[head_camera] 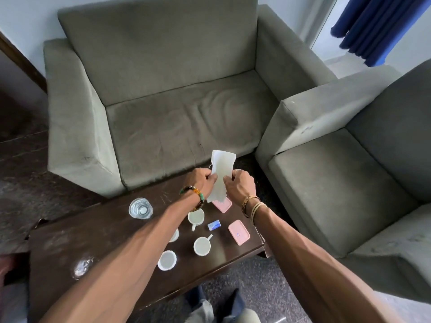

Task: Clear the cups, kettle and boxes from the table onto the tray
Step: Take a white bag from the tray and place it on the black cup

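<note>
While the left grip (205, 180) and right grip (238, 185) each pinched one side of a white paper (221, 169), fingers curled tight on it, the sheet stood upright between them. Just beneath the grips lay a pink box (224, 206), partly hidden by the paper. Nearer the person than the grips, a blue box (214, 225), a second pink box (239, 232) and four cups (202, 246) sat on the worktop (105, 229). No tray or kettle showed. The paper probably wanted setting aside first, freeing both grips for the cups.

cup (175, 236) half behind forearm (140, 243), near glass (82, 266) blurred
</note>
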